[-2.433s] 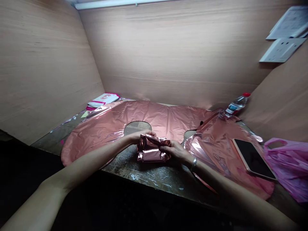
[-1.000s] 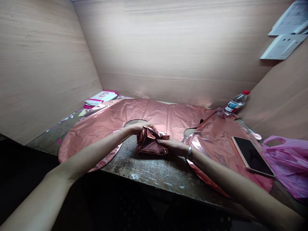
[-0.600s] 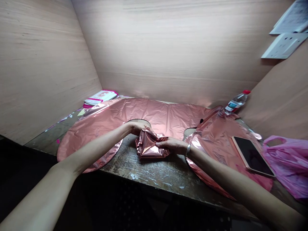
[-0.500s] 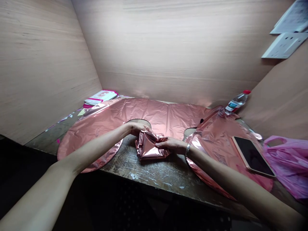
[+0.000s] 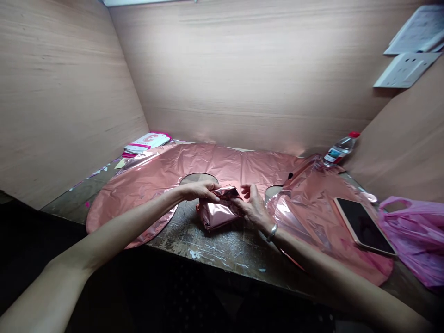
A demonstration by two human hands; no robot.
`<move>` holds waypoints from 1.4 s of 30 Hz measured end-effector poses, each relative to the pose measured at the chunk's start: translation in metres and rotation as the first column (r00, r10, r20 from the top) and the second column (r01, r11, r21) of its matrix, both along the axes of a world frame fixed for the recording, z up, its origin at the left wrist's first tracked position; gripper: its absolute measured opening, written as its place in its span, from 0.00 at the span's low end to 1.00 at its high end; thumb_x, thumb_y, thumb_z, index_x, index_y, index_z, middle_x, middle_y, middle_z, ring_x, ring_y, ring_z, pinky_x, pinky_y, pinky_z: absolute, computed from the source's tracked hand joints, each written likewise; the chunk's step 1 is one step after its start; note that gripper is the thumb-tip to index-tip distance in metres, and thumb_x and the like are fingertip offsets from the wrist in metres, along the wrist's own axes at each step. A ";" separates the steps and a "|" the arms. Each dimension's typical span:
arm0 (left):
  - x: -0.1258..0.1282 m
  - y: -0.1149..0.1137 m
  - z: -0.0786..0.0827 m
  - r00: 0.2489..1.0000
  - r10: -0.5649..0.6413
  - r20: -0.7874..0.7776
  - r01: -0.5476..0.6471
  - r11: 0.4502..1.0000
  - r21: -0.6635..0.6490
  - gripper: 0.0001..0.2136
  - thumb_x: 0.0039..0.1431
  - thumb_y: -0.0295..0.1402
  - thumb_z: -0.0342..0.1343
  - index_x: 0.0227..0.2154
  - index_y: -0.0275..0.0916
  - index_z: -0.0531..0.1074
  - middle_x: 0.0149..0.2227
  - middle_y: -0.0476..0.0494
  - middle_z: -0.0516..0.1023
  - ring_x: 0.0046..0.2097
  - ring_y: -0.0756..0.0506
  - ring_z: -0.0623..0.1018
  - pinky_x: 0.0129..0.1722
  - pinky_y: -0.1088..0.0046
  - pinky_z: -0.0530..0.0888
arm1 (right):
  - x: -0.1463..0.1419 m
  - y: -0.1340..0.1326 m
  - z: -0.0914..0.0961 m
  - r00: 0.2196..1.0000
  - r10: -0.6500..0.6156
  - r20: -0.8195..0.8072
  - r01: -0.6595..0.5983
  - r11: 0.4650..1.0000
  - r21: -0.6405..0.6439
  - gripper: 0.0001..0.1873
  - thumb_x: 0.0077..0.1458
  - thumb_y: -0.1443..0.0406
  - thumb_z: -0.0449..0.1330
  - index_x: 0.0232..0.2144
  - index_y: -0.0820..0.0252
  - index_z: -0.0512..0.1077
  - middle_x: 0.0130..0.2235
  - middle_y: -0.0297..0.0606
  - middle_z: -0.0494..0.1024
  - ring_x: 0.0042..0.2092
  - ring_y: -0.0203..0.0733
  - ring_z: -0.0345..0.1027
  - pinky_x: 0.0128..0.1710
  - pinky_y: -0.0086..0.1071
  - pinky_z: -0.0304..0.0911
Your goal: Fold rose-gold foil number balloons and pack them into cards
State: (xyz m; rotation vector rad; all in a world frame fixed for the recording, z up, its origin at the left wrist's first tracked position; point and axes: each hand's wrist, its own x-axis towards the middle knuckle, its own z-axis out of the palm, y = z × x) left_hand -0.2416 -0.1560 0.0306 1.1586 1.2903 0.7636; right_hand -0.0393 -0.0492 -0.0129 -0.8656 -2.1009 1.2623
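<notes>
A folded rose-gold foil balloon [image 5: 219,215] rests on the worn table in front of me, its upper edge lifted between my hands. My left hand [image 5: 202,190] is closed on the far left part of that edge, thumb on the near side. At the right, my right hand [image 5: 255,208] pinches the foil with thumb and fingers, some of its fingers raised; a silver bangle circles that wrist. Behind and around the bundle, a large flat rose-gold foil balloon [image 5: 229,162] with curved lobes is spread over the table. Part of the folded edge is hidden by my fingers.
Printed white-and-pink packets [image 5: 147,142] are stacked at the back left. On the right are a water bottle [image 5: 342,149] with a red cap, a phone [image 5: 364,225] on the foil, and a pink plastic bag [image 5: 412,236]. Wooden panels [image 5: 243,69] enclose the table, with a wall socket [image 5: 407,69].
The foil's upper edge has been raised and bent over. My right hand has turned more upright, with fingers lifted, and my left hand has shifted slightly down. The view has tilted a little.
</notes>
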 end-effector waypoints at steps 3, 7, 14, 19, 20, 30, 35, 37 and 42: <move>0.005 -0.005 0.003 0.999 0.053 -0.004 -0.052 0.994 0.098 0.16 0.44 0.32 0.65 0.37 0.34 0.73 0.33 0.49 0.75 0.33 0.51 0.72 0.32 0.79 0.66 | 0.001 -0.002 0.008 0.975 0.156 -0.156 -0.202 0.917 -0.345 0.37 0.44 0.48 0.66 0.53 0.59 0.67 0.50 0.45 0.74 0.48 0.47 0.69 0.45 0.37 0.65; 0.016 -0.011 0.003 0.989 0.124 -0.085 -0.098 0.961 0.260 0.15 0.48 0.35 0.61 0.38 0.37 0.66 0.33 0.50 0.73 0.34 0.50 0.72 0.34 0.78 0.66 | -0.003 -0.010 0.014 0.905 0.200 -0.375 -0.390 0.741 -0.546 0.23 0.43 0.52 0.68 0.40 0.60 0.77 0.37 0.38 0.79 0.37 0.41 0.71 0.37 0.32 0.64; 0.043 -0.025 0.005 0.641 0.508 -0.575 -0.119 0.807 0.579 0.07 0.58 0.35 0.56 0.36 0.41 0.63 0.30 0.51 0.70 0.32 0.48 0.71 0.34 0.74 0.62 | -0.003 -0.016 0.005 0.904 0.064 -0.422 -0.270 0.851 -0.450 0.17 0.46 0.54 0.67 0.36 0.58 0.79 0.36 0.35 0.79 0.36 0.41 0.70 0.37 0.32 0.64; 0.050 -0.027 0.004 0.600 0.458 -0.656 -0.095 0.855 0.510 0.09 0.57 0.38 0.57 0.30 0.41 0.64 0.27 0.51 0.68 0.30 0.48 0.68 0.31 0.74 0.58 | 0.002 -0.017 0.007 0.907 0.108 -0.408 -0.294 0.854 -0.430 0.18 0.47 0.53 0.67 0.36 0.58 0.80 0.36 0.37 0.80 0.40 0.46 0.71 0.41 0.35 0.65; 0.050 -0.027 0.004 0.618 0.436 -0.654 -0.089 0.865 0.493 0.09 0.57 0.39 0.57 0.29 0.41 0.64 0.26 0.51 0.67 0.30 0.48 0.68 0.30 0.74 0.58 | 0.002 -0.017 0.007 0.908 0.106 -0.405 -0.293 0.852 -0.434 0.18 0.47 0.53 0.67 0.36 0.58 0.80 0.37 0.37 0.80 0.40 0.46 0.71 0.41 0.35 0.65; 0.050 -0.020 -0.026 0.909 0.416 -0.031 -0.381 0.858 0.344 0.14 0.52 0.40 0.60 0.30 0.38 0.63 0.25 0.55 0.63 0.27 0.53 0.64 0.27 0.79 0.58 | 0.000 -0.006 -0.001 0.920 0.081 -0.383 -0.272 0.836 -0.477 0.14 0.45 0.56 0.68 0.31 0.59 0.79 0.32 0.35 0.78 0.31 0.38 0.68 0.33 0.30 0.61; 0.053 -0.017 -0.030 0.858 0.477 0.190 -0.506 0.849 0.154 0.19 0.45 0.38 0.67 0.38 0.34 0.70 0.28 0.50 0.73 0.29 0.52 0.71 0.28 0.79 0.63 | -0.002 0.001 0.006 0.920 0.100 -0.378 -0.306 0.785 -0.539 0.20 0.40 0.54 0.71 0.34 0.59 0.77 0.34 0.36 0.79 0.33 0.40 0.70 0.34 0.31 0.63; 0.049 -0.016 -0.029 0.821 0.491 0.291 -0.539 0.835 0.114 0.17 0.44 0.37 0.69 0.34 0.32 0.72 0.28 0.49 0.74 0.27 0.53 0.71 0.27 0.80 0.63 | 0.001 0.005 0.010 0.909 0.112 -0.401 -0.352 0.722 -0.595 0.27 0.45 0.46 0.66 0.41 0.58 0.76 0.41 0.40 0.80 0.40 0.46 0.72 0.36 0.34 0.66; 0.049 -0.017 -0.032 0.627 0.492 0.604 -0.542 0.832 -0.115 0.09 0.51 0.30 0.66 0.30 0.32 0.72 0.24 0.49 0.73 0.23 0.54 0.70 0.22 0.81 0.65 | 0.009 0.009 0.013 0.808 0.217 -0.548 -0.566 0.546 -0.618 0.34 0.53 0.38 0.54 0.48 0.55 0.71 0.49 0.43 0.76 0.53 0.48 0.68 0.49 0.41 0.66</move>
